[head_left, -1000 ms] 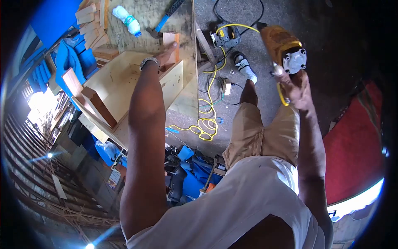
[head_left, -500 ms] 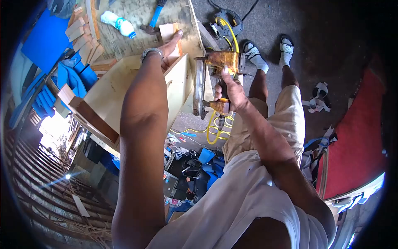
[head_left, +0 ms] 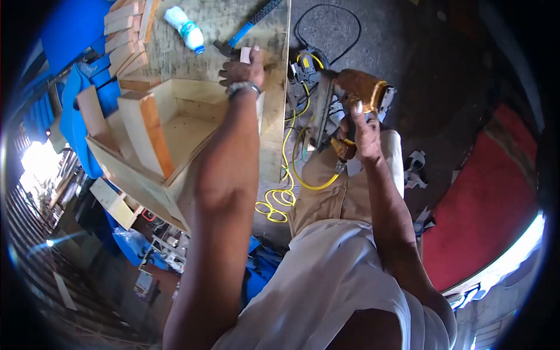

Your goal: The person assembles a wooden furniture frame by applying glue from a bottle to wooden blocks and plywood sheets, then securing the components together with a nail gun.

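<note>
My left hand (head_left: 244, 71) is closed around a small wooden block (head_left: 245, 55), whose pale end shows between thumb and fingers, at the far corner of an open plywood box (head_left: 192, 111). Two more wooden blocks stand up at the box's near corners: one with an orange-brown side (head_left: 146, 135) and another (head_left: 93, 111) behind it. My right hand (head_left: 366, 137) grips a worn yellow-brown nail gun (head_left: 361, 87) by its handle, held off to the right of the box. From the base of its handle runs a yellow air hose (head_left: 318, 186).
On the plywood worktop (head_left: 169, 61) lie a hammer (head_left: 242, 35), a plastic bottle (head_left: 185, 30) and several cut wood pieces (head_left: 123, 38). A corded power tool (head_left: 306, 67) sits on the floor beyond the worktop edge. Coiled hose (head_left: 275, 204) hangs below. A red panel (head_left: 478, 198) stands at right.
My right hand has swung the nail gun rightward, away from the box. My left hand has turned over the block at the corner. The view has shifted, showing more of the box.
</note>
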`<state>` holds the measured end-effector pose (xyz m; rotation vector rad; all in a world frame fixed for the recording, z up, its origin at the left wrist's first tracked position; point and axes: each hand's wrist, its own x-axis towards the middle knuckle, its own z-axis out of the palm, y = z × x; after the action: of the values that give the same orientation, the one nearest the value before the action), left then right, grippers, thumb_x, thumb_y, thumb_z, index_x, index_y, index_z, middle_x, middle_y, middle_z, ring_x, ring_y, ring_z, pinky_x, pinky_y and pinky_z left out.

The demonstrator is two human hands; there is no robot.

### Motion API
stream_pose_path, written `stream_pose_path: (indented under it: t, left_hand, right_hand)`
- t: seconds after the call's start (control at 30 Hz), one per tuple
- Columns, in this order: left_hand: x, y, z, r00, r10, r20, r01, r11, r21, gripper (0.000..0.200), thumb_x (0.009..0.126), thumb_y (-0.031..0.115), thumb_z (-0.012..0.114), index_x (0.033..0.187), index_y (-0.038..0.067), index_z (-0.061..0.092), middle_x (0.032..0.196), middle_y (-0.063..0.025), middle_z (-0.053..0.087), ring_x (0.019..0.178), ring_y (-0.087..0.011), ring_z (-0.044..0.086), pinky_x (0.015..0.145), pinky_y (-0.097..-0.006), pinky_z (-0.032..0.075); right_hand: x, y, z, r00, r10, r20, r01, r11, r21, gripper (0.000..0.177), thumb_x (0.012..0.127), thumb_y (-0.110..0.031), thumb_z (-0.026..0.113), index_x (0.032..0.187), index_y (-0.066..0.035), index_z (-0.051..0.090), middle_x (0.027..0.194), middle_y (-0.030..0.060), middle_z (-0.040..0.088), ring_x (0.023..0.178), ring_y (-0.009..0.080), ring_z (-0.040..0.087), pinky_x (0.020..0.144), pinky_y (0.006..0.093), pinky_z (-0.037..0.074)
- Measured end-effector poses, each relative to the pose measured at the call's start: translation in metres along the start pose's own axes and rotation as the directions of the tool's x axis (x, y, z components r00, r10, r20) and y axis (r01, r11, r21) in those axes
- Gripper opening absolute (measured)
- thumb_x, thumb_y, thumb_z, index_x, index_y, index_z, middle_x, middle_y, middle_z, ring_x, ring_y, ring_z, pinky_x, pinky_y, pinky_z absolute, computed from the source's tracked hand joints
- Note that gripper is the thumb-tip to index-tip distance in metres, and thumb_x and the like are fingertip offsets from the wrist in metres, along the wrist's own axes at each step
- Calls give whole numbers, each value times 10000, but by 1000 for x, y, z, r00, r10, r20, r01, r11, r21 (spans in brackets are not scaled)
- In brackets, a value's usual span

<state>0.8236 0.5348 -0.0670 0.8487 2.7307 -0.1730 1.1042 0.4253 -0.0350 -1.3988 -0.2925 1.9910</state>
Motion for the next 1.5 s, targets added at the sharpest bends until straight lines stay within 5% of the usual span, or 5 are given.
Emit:
stream_pose_path:
  t: [0.27, 0.67, 1.0, 1.2, 1.5]
  left_hand:
    - [-167, -52, 15, 703, 705, 93, -619, 670, -410, 574, 869, 265, 679, 1319, -11, 453, 1274, -268, 536, 1149, -456, 524, 965, -494, 449]
    - [-306, -131, -55, 935, 13, 354, 118, 931, -346, 416, 872, 224, 684, 1207, 17, 547, 1226, -213, 576, 1152, -414, 530, 992, -477, 430]
    - [-444, -242, 16, 803, -501, 324, 589, 753, -295, 404, 927, 251, 600, 1265, 36, 543, 1165, -134, 634, 1019, -252, 621, 842, -384, 505]
    - [-285, -259, -209, 235, -962, -136, 602, 254, -757, 537, 1013, 488, 447, 1262, 21, 537, 1289, -103, 573, 1134, -215, 562, 907, -342, 491]
    - [-170, -245, -274, 680, -573, -457, 318, 792, -521, 699, 986, 592, 362, 1303, -24, 454, 1417, -195, 474, 1183, -315, 541, 980, -443, 474]
  right_hand:
    - [67, -147, 32, 823, -355, 443, 568, 532, -628, 365, 905, -219, 643, 1193, -9, 566, 851, 104, 635, 740, 205, 592, 642, 336, 460]
    - [306, -247, 195, 311, 188, 932, 538, -843, -10, 760, 816, -257, 628, 1508, -173, 325, 1101, 98, 625, 970, 241, 626, 877, 469, 478]
    - [392, -199, 258, 215, 388, 896, 700, -701, 136, 770, 811, -57, 614, 1512, -215, 338, 1187, 74, 614, 1025, 286, 592, 953, 459, 426]
    - [378, -200, 264, 211, 368, 906, 750, -655, 92, 719, 852, -60, 601, 1513, -133, 327, 1356, 140, 525, 1188, 319, 518, 1051, 473, 362]
    - [283, -166, 233, 411, 419, 810, 842, -514, -162, 583, 832, -218, 672, 1360, -56, 484, 1313, 157, 533, 1199, 380, 491, 1011, 514, 389]
